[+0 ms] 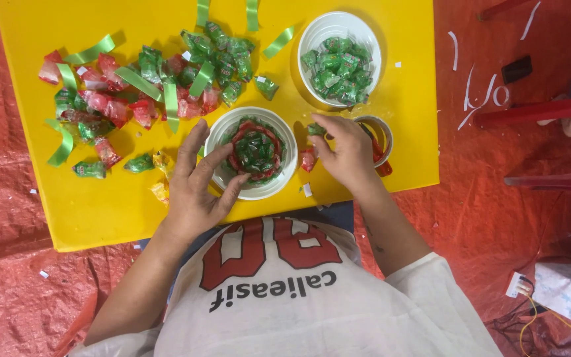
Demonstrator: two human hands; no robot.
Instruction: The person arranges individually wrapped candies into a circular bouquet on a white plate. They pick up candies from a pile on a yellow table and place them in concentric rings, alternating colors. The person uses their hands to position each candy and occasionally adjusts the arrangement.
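Two white bowls (251,153) are sitting on your yellow table (100,205); your left hand (196,188) is open, touching one, your right hand (345,155) pinching one green candy (316,129).

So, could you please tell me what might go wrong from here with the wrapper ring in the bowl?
1. The left hand only steadies the near white bowl; a nudge could loosen the red-and-green wrapper ring.
2. The right hand works beside the tape roll, near the yellow table edge; it might get pushed off.
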